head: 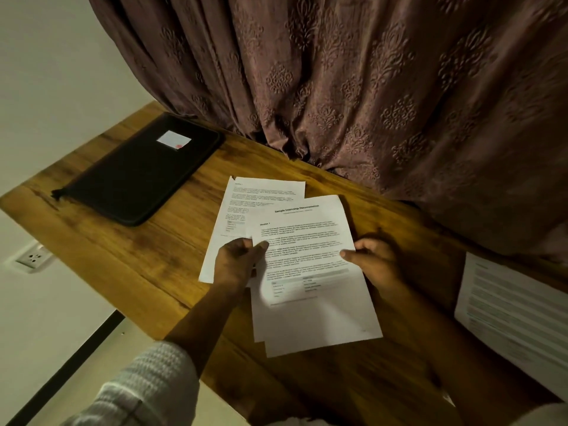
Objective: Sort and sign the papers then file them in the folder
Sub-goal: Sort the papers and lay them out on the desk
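Observation:
I hold a small stack of printed sheets [310,272], its top page headed "Sample Internship Documentation", just above the wooden table [147,265]. My left hand [239,262] pinches the stack's left edge with thumb on top. On the right edge my right hand [373,262] grips it the same way. Another printed page [246,204] lies flat on the table, partly under the stack and my left hand. A black zipped folder [138,173] with a small white label lies closed at the far left of the table.
More printed paper [516,318] lies at the table's right edge. A patterned brown curtain [368,87] hangs along the table's far side. A wall socket [33,258] sits low on the left wall beyond the table's left edge.

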